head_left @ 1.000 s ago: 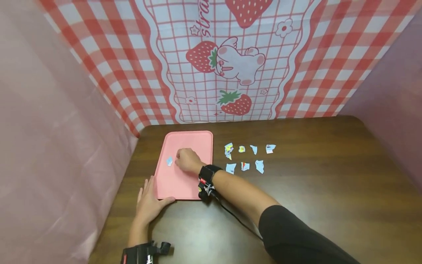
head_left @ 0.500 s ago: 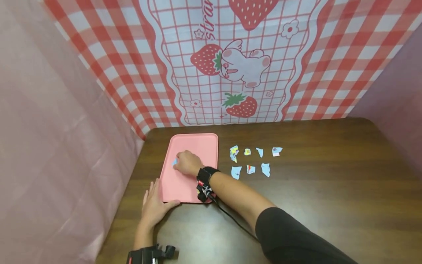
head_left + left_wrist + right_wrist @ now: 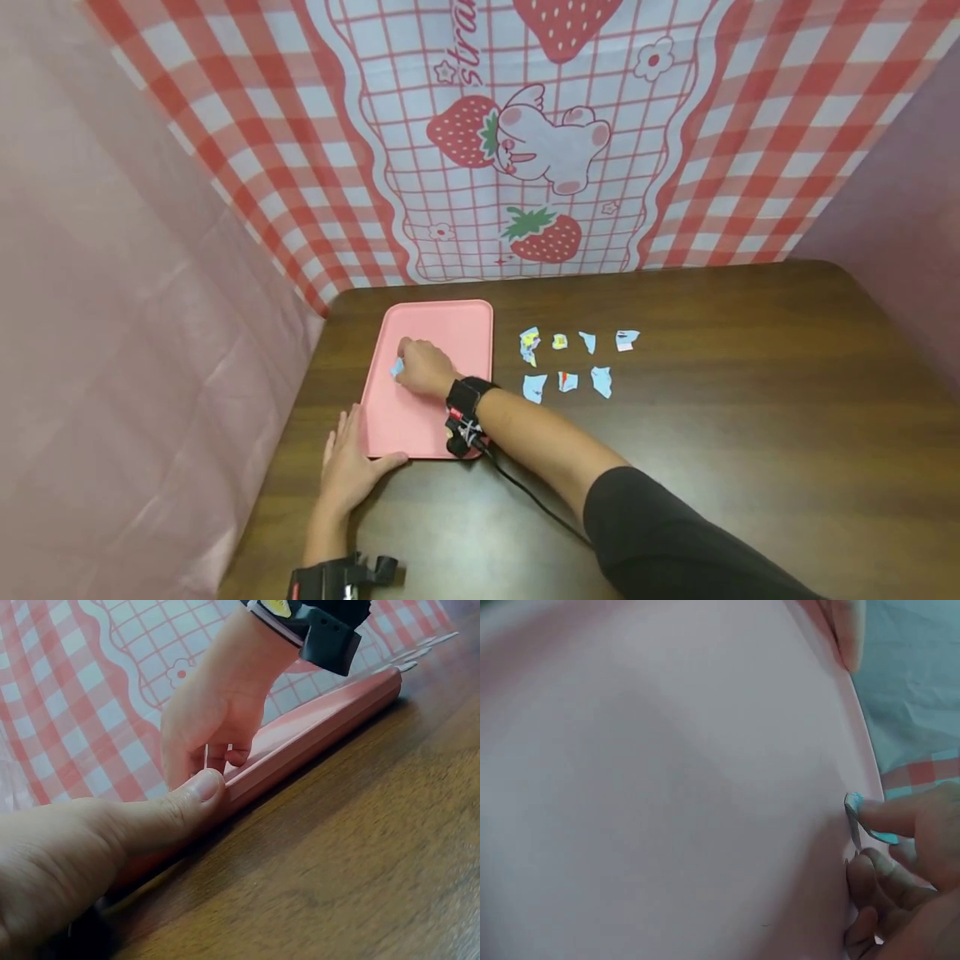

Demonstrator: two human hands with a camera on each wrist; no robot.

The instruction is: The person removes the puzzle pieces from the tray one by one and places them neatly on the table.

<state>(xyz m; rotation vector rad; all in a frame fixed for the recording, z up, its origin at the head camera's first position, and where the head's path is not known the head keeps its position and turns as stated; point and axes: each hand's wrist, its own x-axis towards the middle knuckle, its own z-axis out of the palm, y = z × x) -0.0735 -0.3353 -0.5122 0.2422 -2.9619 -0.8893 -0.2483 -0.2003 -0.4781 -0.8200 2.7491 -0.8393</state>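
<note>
My right hand [image 3: 426, 369] is over the pink tray [image 3: 397, 429] and pinches a light-blue torn paper scrap [image 3: 397, 367] between thumb and fingertips. In the right wrist view the scrap [image 3: 853, 801] stands tilted off the tray's surface, partly hidden by the fingers. My left hand [image 3: 348, 468] rests at the tray's near left corner, its fingers fairly straight along the left side. Its thumb [image 3: 169, 815] lies against the near rim in the left wrist view.
Right of the tray, several torn paper scraps lie in two rows, among them a yellow-patterned one [image 3: 529, 343] and one with a red mark [image 3: 567, 382]. A checked strawberry cloth [image 3: 555, 150] hangs behind the wooden table [image 3: 712, 417]. A black cable [image 3: 532, 500] trails from the right wrist.
My right hand has moved slightly left to the scrap, which lay apart on the tray a second ago, and now pinches it. The left hand keeps its place at the tray corner.
</note>
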